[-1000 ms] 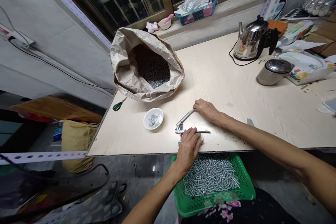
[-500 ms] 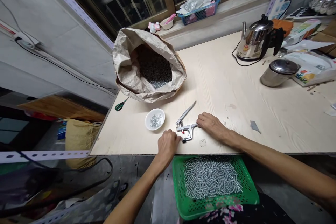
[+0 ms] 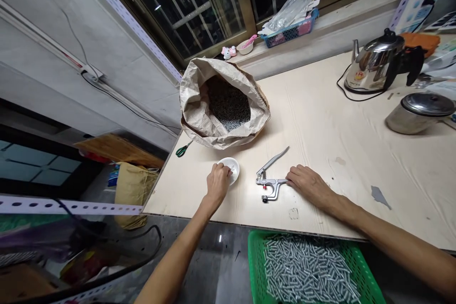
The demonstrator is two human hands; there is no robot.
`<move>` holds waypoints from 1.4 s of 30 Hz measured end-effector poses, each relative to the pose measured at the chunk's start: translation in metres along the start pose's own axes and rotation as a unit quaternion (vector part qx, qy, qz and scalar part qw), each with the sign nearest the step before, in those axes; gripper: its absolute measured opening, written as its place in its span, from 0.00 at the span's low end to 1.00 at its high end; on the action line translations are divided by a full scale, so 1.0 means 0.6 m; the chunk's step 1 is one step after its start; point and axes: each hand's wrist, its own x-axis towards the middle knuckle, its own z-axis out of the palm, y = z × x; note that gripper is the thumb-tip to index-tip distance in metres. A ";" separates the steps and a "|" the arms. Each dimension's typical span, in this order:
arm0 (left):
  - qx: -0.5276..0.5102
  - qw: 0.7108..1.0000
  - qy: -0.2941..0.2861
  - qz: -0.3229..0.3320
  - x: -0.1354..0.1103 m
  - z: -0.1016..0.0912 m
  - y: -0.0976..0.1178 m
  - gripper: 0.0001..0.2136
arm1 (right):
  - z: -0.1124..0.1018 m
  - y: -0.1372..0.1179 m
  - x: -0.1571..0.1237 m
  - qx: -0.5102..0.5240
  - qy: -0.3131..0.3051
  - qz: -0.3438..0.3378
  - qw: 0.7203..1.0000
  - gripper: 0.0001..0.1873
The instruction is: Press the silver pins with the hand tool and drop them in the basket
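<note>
One round white bowl (image 3: pixel 233 168), metal pliers (image 3: pixel 270 182)

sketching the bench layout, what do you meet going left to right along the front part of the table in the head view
green scissors → left hand → snap pliers → right hand → grey scrap

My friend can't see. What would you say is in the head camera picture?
A person's left hand reaches into a small white bowl on a pale table while the right hand rests on metal pliers. Behind stands an open sack of metal bits; a green basket of silver pieces sits below.
</note>
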 end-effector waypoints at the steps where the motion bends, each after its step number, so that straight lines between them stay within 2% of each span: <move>1: 0.006 1.000 -0.015 0.003 0.018 0.010 -0.007 0.11 | 0.000 0.000 0.000 0.003 0.004 0.001 1.000 0.11; 4: 0.020 0.999 -0.040 0.022 0.047 0.031 -0.012 0.11 | 0.001 0.000 0.001 0.004 0.013 0.003 1.000 0.11; 7: 0.045 0.997 -0.058 0.033 0.053 0.037 -0.007 0.12 | 0.003 0.000 0.000 -0.001 0.012 0.000 1.000 0.11; 11: 0.070 0.995 -0.073 0.014 0.053 0.041 -0.006 0.14 | 0.007 0.002 -0.001 0.002 0.011 0.006 1.000 0.10; 24: 0.056 0.996 -0.060 0.036 0.063 0.039 -0.014 0.14 | 0.003 -0.001 0.002 -0.009 0.023 0.008 1.000 0.09; 30: 0.027 0.999 -0.023 0.032 0.061 0.037 -0.025 0.12 | 0.006 0.000 0.001 -0.006 0.019 0.011 1.000 0.09; 33: -0.084 0.995 0.038 -0.027 0.048 0.025 -0.024 0.09 | 0.006 -0.001 0.001 -0.008 0.018 0.014 1.000 0.10; 34: -0.157 0.985 0.055 -0.052 0.041 0.022 -0.020 0.08 | 0.006 -0.001 0.001 -0.009 0.018 0.015 1.000 0.09; 36: -0.315 0.944 0.059 -0.083 0.020 0.020 -0.004 0.06 | 0.006 -0.001 0.002 -0.013 0.015 0.015 1.000 0.09; 38: -0.410 0.909 0.033 -0.070 -0.005 0.026 0.018 0.07 | 0.007 -0.001 0.003 -0.020 0.014 0.014 1.000 0.09; 39: -0.428 0.902 0.024 -0.052 -0.019 0.032 0.031 0.07 | 0.007 0.000 0.003 -0.023 0.015 0.014 1.000 0.10; 42: -0.381 0.923 0.034 0.035 -0.054 0.059 0.066 0.06 | 0.008 0.001 0.003 -0.027 0.012 0.012 0.999 0.10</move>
